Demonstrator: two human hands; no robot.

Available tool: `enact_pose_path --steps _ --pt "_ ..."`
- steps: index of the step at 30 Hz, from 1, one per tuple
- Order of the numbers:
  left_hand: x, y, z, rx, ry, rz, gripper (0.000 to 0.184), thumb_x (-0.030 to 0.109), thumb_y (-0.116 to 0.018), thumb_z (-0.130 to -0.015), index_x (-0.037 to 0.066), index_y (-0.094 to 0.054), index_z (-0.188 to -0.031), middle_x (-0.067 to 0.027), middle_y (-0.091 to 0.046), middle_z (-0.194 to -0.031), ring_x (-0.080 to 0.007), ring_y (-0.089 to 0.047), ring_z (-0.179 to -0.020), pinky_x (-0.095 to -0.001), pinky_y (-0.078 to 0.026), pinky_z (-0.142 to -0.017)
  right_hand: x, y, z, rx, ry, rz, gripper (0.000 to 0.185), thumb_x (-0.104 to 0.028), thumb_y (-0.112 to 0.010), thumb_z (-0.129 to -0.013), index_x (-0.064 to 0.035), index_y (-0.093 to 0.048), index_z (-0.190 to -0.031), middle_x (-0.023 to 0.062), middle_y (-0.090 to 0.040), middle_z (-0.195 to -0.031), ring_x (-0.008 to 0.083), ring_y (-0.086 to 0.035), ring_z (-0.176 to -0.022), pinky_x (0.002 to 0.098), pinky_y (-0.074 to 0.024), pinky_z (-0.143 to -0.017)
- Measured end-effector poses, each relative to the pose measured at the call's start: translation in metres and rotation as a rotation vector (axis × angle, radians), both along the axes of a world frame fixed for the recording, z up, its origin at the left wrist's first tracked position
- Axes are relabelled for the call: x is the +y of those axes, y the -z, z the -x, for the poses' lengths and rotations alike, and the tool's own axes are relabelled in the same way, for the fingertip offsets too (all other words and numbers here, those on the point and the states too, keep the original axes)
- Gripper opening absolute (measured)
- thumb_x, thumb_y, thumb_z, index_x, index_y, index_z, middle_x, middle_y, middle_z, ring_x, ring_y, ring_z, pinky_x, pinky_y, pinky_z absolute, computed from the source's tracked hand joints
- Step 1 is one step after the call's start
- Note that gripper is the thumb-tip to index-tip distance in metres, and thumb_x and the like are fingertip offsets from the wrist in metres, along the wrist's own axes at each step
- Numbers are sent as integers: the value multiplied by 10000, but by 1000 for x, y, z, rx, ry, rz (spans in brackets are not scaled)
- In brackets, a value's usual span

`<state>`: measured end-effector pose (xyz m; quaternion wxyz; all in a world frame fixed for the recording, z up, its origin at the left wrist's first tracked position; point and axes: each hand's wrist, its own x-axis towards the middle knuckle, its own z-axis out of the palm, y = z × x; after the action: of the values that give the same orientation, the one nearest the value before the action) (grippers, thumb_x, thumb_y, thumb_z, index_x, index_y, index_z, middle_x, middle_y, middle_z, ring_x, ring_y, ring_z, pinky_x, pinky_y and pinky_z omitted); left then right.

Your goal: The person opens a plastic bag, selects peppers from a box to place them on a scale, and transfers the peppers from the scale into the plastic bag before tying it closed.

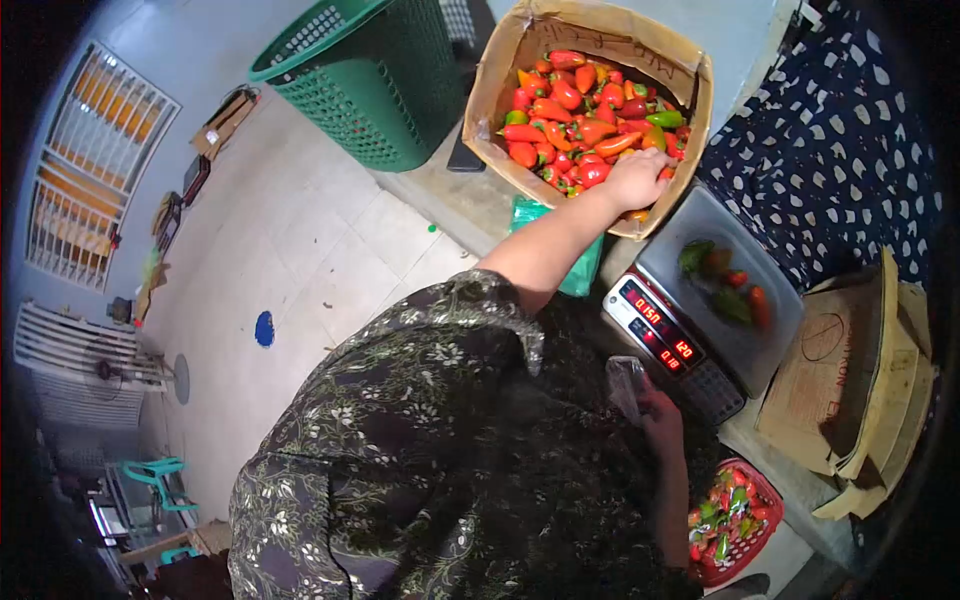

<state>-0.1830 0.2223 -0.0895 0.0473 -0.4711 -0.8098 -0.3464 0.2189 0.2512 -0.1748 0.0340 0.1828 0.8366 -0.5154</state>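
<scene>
"Where are the peppers?"

"The red, orange and green peppers [575, 112] lie under my left hand [638, 182], inside a cardboard box [488, 105]. Those fingers dip among them near the box's right wall; whether they have closed on one, I can't tell."

"And your other hand?"

"My right hand [660, 415] pinches a clear plastic bag [625, 388], well below my left fingers and just beside the digital scale [655, 325]. The scale's pan, between both sets of fingers and off to their right, carries a few more peppers [735, 285]."

"What could go wrong?"

"I'd say a pepper could catch on the wall and drop if I lift it carelessly so near the rim. A bump from my right fingers might jog the scale. The thin bag could slide out of a slack pinch."

"What can't you make out?"

"My left fingertips are partly hidden. My right fingers are dim, and I can't find the bag's mouth. The pan's load is blurred. Below my right fingers, my forearm partly covers a red basket [772, 513]. Up and left of my left fingers, a green basket [370, 110] is cut off."
</scene>
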Motion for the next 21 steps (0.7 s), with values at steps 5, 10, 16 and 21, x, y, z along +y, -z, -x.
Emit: enact_pose_path --steps 5,10,16,21 --pt "-8 2 -5 -36 5 -79 349 206 -558 -791 71 -594 -1111 -167 -562 -1106 -339 -532 -1041 -424 -409 -919 0 7 1 19 -58 -149 336 2 -554 -656 -47 -635 -978 118 -619 -950 259 -614 -930 325 -466 -850" --pt "-18 -12 -2 43 -15 -242 306 176 -590 -768 42 -620 -1042 -189 -598 -983 -348 -548 -977 -428 -425 -887 -4 -5 9 23 11 50 337 10 -522 -642 -19 -622 -962 109 -605 -929 230 -606 -922 316 -465 -836" --pt "-118 -34 81 357 -425 80 354 217 -615 -742 62 -601 -1060 -169 -621 -959 -348 -582 -951 -473 -468 -836 -4 -14 -3 -4 57 3 351 23 -505 -636 -3 -614 -968 111 -609 -931 218 -604 -926 307 -463 -835" --pt "-153 -52 72 8 -491 913 1052 668 -668 -618 38 -299 -1376 -257 -523 -1225 -366 -550 -1115 -448 -424 -956 -4 -5 9 -43 11 -17 342 14 -514 -634 -13 -621 -957 115 -610 -915 231 -604 -903 312 -462 -832"
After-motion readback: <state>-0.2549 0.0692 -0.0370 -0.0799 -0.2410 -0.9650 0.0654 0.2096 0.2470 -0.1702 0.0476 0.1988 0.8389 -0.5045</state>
